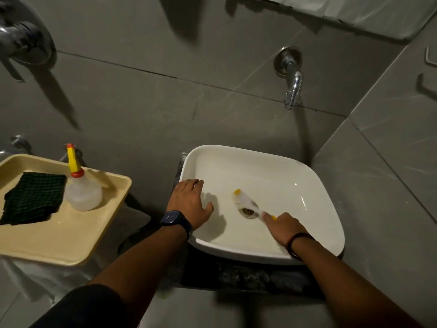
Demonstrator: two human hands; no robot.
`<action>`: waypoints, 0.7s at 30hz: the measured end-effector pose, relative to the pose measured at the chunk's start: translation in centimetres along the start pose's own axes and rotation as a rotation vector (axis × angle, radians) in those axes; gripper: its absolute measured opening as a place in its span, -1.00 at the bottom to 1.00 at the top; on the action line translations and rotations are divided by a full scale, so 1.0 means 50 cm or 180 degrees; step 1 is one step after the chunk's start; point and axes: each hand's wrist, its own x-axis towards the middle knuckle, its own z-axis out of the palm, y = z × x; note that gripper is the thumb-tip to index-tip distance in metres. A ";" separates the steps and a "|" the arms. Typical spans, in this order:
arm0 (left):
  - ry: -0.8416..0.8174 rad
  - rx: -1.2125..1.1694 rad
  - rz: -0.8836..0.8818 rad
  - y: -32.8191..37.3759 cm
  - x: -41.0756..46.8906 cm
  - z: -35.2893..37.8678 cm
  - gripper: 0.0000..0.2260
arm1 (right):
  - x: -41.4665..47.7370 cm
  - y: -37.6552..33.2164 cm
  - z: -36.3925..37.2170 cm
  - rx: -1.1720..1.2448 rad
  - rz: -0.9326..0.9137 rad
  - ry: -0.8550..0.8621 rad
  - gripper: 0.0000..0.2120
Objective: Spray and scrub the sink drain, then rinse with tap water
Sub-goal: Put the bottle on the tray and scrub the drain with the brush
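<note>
Over drain (248, 212) — brush (246, 201) gripped by right hand (282, 227) | left hand (189, 202) open, flat on sink (326, 209) rim

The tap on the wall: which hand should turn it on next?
Probably the left hand. It only rests open on the sink rim, holding nothing, while the right hand grips the brush over the drain. The tap hangs above.
</note>
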 end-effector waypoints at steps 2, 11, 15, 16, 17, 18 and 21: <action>-0.0005 -0.0026 -0.0020 0.001 -0.001 -0.001 -0.40 | -0.012 -0.001 0.014 -0.0175 -0.0349 -0.0341 -0.47; -0.0042 0.0038 -0.0054 0.009 -0.002 -0.007 -0.39 | -0.001 0.052 -0.025 -0.0239 0.0365 0.0304 -0.34; -0.0086 0.0066 -0.0083 0.010 -0.004 -0.008 -0.38 | -0.021 0.060 -0.011 -0.0261 -0.0027 -0.0355 -0.34; -0.0097 0.0074 -0.0083 0.010 -0.003 -0.008 -0.38 | -0.025 0.053 -0.008 -0.0324 -0.0139 -0.0385 -0.35; -0.0102 0.0087 -0.0079 0.012 -0.003 -0.008 -0.37 | -0.025 0.044 -0.006 -0.0417 -0.0211 -0.0304 -0.36; -0.0103 0.0099 -0.0073 0.012 -0.002 -0.008 -0.37 | -0.023 0.033 -0.003 -0.0530 -0.0228 -0.0109 -0.36; -0.0084 0.0136 -0.0057 0.011 -0.001 -0.006 -0.38 | -0.006 0.010 -0.003 -0.0471 -0.0017 0.0311 -0.36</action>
